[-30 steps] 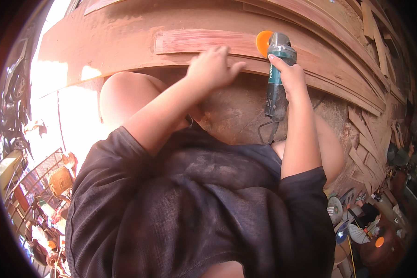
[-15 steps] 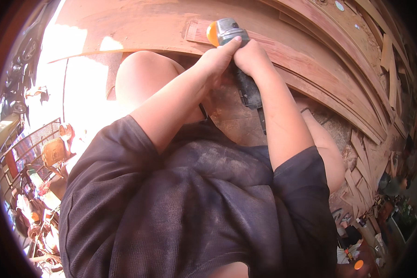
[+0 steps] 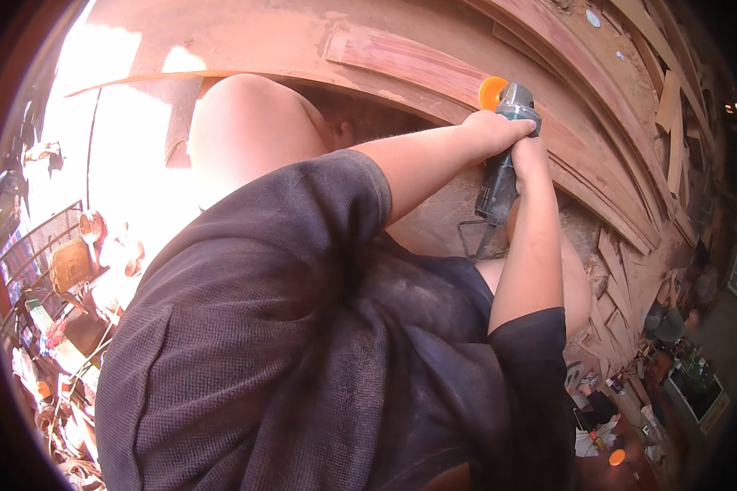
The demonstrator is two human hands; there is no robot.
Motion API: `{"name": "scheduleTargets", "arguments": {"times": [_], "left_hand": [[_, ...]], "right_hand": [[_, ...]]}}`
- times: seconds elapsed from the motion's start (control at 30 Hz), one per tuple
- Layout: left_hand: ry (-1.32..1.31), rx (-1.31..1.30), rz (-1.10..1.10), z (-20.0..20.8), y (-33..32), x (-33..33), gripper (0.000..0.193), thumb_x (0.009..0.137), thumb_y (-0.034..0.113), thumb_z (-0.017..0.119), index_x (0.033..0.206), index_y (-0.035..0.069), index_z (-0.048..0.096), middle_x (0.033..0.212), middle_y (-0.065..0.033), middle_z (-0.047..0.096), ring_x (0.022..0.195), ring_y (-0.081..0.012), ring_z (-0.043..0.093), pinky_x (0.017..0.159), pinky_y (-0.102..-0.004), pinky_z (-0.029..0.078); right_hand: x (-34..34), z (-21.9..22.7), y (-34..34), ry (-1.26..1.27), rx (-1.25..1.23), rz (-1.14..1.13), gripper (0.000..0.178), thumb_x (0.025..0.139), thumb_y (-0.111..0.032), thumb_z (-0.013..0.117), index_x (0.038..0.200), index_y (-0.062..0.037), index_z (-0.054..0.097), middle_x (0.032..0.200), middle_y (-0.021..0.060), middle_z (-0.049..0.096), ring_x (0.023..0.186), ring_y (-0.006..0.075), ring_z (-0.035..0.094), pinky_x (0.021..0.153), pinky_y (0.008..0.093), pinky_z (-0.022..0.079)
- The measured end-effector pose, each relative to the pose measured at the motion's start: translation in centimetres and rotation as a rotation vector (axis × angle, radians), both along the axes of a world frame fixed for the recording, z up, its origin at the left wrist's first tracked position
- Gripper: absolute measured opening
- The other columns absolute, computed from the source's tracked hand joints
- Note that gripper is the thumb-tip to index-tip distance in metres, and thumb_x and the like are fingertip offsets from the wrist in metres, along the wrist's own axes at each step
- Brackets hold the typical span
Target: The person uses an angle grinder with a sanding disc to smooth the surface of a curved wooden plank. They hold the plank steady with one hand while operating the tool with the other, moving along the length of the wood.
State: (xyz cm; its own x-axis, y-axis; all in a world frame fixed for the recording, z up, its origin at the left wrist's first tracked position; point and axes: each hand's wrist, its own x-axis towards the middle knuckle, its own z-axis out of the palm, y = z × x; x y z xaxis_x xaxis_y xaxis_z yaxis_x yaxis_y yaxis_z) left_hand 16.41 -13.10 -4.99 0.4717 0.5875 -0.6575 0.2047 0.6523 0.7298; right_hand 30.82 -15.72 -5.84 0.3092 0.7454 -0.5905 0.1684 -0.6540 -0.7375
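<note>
Gripping teal-and-black cylindrical angle grinder, upper right of frame: left hand and right hand both wrapped round it. Round orange disc overlaps flat reddish wooden strip; can't tell contact.

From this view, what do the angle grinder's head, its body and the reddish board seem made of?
Grinder head: probably bare metal, from its grey, softly shiny housing. Grinder body: likely plastic, given its dark, moulded-looking casing. Reddish board: wood, apparently unvarnished, given its streaky grain and dull surface.
</note>
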Motion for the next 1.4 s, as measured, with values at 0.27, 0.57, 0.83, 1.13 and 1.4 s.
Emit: {"name": "scheduleTargets", "arguments": {"times": [0.27,0.57,0.83,1.13,1.4], "left_hand": [[0.033,0.047,0.295,-1.0,0.7,-9.3,0.092,0.094,0.070,0.066,0.146,-0.006,0.059,0.137,-0.0235,0.066,0.124,-0.0336,0.064,0.102,-0.0453,0.052],[-0.001,0.061,0.418,0.1,-0.3,-12.1,0.089,0.103,0.071,0.052,0.151,-0.004,0.055,0.149,-0.0278,0.057,0.141,-0.0350,0.051,0.117,-0.0479,0.038],[-0.029,0.009,0.017,0.4,0.9,0.9,0.084,0.098,0.068,0.058,0.141,-0.003,0.064,0.134,-0.0267,0.067,0.119,-0.0395,0.071,0.090,-0.0536,0.064],[0.007,-0.018,0.156,1.3,0.9,-5.7,0.084,0.097,0.066,0.062,0.147,-0.001,0.060,0.138,-0.0264,0.066,0.123,-0.0350,0.068,0.102,-0.0498,0.055],[0.090,0.059,0.638,1.7,-2.4,-15.1,0.085,0.102,0.067,0.054,0.130,-0.012,0.067,0.117,-0.0204,0.074,0.108,-0.0248,0.068,0.097,-0.0368,0.052]], "right_hand": [[-10.1,0.7,4.0,-0.251,0.055,0.302,0.072,0.085,-0.053,0.083,0.112,0.0122,0.076,0.106,0.0268,0.078,0.102,0.0323,0.076,0.088,0.0409,0.056],[-13.3,3.0,5.7,-0.377,0.044,0.616,0.063,0.090,-0.045,0.073,0.124,0.0082,0.073,0.121,0.0350,0.073,0.123,0.0427,0.071,0.102,0.0457,0.054],[1.1,0.3,2.0,-0.142,-0.034,0.168,0.038,0.102,-0.037,0.067,0.114,-0.0017,0.072,0.089,0.0109,0.074,0.072,0.0207,0.070,0.063,0.0374,0.055],[-5.4,-0.1,3.2,-0.183,0.021,0.208,0.061,0.092,-0.046,0.079,0.117,0.0097,0.076,0.110,0.0226,0.078,0.103,0.0282,0.075,0.088,0.0403,0.056],[-18.0,3.7,5.2,-0.369,0.038,0.676,0.061,0.089,-0.046,0.075,0.119,0.0068,0.075,0.118,0.0326,0.075,0.119,0.0437,0.072,0.099,0.0459,0.055]]}}
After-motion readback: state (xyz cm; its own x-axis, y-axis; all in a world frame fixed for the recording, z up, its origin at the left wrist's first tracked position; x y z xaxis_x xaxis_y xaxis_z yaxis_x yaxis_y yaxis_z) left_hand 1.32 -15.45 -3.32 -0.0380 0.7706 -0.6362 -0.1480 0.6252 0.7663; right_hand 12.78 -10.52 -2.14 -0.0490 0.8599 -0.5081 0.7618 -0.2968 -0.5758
